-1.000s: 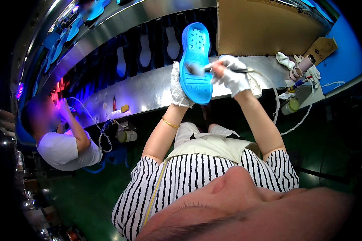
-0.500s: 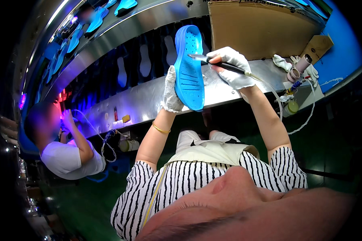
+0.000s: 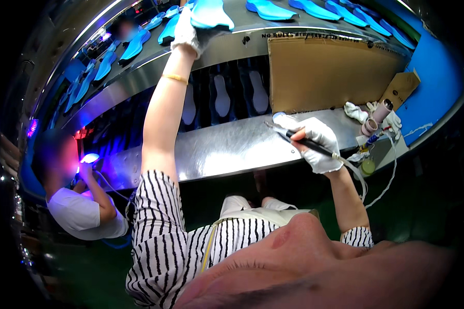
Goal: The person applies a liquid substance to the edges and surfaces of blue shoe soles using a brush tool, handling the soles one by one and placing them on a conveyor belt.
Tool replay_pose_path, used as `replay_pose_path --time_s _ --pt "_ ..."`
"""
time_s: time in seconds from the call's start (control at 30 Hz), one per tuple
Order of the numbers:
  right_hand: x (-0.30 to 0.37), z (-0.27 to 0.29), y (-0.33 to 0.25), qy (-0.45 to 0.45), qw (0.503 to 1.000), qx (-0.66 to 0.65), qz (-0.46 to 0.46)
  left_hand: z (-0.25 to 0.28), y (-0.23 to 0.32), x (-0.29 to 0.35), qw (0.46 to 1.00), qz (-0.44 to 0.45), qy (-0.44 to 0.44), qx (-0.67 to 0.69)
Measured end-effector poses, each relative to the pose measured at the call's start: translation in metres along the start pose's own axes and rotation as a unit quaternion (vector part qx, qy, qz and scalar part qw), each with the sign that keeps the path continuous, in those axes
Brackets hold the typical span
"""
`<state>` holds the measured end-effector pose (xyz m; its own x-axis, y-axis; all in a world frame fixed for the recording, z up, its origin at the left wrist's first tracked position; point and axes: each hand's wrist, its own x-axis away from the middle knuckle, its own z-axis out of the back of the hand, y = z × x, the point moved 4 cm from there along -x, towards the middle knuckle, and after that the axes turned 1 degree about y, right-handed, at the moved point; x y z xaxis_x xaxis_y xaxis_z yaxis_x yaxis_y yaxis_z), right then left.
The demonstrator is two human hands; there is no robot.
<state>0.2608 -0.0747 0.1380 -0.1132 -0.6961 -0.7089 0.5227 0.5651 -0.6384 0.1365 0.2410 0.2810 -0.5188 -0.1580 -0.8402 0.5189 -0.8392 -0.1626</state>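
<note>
Right grip [image 3: 322,141] closed around black tool [image 3: 314,147], carton [image 3: 330,74] at twelve o'clock; left grip [image 3: 186,33], hold unclear, outstretched toward eleven beside blue sole [image 3: 210,14].

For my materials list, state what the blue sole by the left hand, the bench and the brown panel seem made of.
Blue sole: perhaps foam or rubber, satin, judging by smooth moulded curves.
Bench: probably steel, polished, from its grey sheen.
Brown panel: likely cardboard, matt, from its dull tan.
</note>
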Motion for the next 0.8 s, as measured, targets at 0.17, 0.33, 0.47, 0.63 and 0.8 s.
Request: replay_pose_path --time_s 0.17,0.33,0.47,0.63,0.8 --pt "0.011 -0.005 0.016 0.0 0.999 -0.028 -0.047 -0.075 -0.139 0.009 0.968 0.187 -0.137 -0.092" --pt "0.02 0.002 0.039 0.015 0.991 -0.058 -0.12 -0.039 -0.078 0.023 0.988 0.009 0.049 -0.148" --pt "0.009 -0.017 0.026 0.0 0.996 -0.06 -0.063 -0.018 -0.121 0.04 0.946 0.213 -0.134 -0.207" --pt "0.033 -0.028 0.046 0.014 0.983 -0.086 -0.162 0.008 -0.091 0.058 0.96 0.191 -0.161 -0.126" --pt "0.031 -0.034 0.031 0.001 0.979 -0.123 -0.165 0.093 -0.05 0.092 0.991 0.079 -0.013 0.103"
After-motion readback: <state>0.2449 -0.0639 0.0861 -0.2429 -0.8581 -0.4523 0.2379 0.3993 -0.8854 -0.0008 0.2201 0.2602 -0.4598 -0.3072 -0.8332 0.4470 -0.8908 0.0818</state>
